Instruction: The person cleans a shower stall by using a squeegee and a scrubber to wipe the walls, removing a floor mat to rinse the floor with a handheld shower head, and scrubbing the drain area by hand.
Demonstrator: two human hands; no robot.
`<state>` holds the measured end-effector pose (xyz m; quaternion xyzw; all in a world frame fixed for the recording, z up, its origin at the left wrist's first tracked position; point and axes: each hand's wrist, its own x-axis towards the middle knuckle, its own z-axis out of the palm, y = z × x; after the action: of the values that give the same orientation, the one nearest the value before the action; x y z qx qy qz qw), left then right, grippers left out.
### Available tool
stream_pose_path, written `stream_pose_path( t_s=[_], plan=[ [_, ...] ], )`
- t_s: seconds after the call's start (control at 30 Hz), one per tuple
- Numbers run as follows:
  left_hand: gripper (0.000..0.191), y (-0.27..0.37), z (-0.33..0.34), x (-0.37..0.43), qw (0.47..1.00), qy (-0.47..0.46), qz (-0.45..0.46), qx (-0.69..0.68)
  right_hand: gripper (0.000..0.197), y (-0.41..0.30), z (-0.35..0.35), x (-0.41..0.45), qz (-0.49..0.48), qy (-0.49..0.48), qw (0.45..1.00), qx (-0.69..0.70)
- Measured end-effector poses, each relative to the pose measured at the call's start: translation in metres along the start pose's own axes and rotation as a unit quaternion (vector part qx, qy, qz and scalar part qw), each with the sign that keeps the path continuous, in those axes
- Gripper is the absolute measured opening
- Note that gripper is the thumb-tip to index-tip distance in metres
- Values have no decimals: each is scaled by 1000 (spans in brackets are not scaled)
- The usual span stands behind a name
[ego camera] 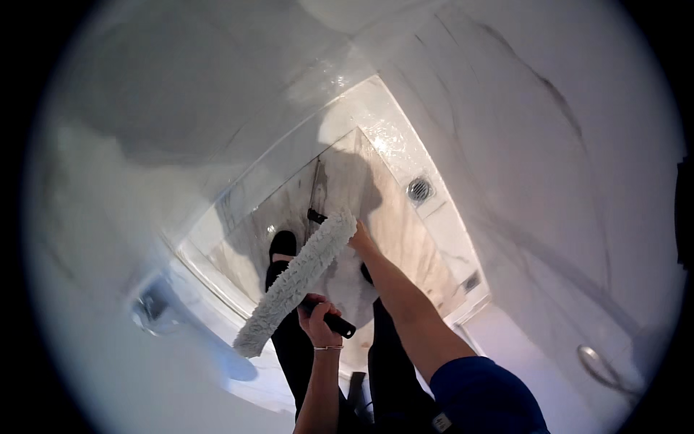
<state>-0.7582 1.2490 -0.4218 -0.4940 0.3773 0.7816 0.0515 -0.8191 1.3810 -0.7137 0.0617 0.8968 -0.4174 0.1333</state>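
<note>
My left hand [320, 324] grips the black handle of a window washer with a fluffy pale grey sleeve [295, 285]. The sleeve slants across the view from lower left to upper right, in front of my legs. Mostly hidden behind its upper end is my right hand [358, 237], with the arm stretched forward. A squeegee [316, 215] with a black handle head and a long thin blade shows just beyond the sleeve. Its handle runs behind the sleeve towards my right hand, so the fingers around it are covered.
Glossy, grey-veined marble walls [520, 152] enclose a wet stone floor [401, 228]. A round drain grate [420, 190] lies in the pale floor border, with a small square fitting [471, 281] nearer. My black shoe [283, 243] stands on the floor. A curved metal fitting [602, 369] is at lower right.
</note>
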Motion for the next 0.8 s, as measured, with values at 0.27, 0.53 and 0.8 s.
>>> stream_pose_path(
  t_s=[0.27,0.53,0.8],
  plan=[
    [26,15,-22,10,977,13,-127,174,36,68,-120,-123,351,4,921,172],
    [25,22,-36,16,927,-93,-172,320,23,64,-197,-249,428,153,890,-24],
    [25,6,-43,8,878,-120,-176,428,24,-27,36,-309,423,14,900,107]
  ],
)
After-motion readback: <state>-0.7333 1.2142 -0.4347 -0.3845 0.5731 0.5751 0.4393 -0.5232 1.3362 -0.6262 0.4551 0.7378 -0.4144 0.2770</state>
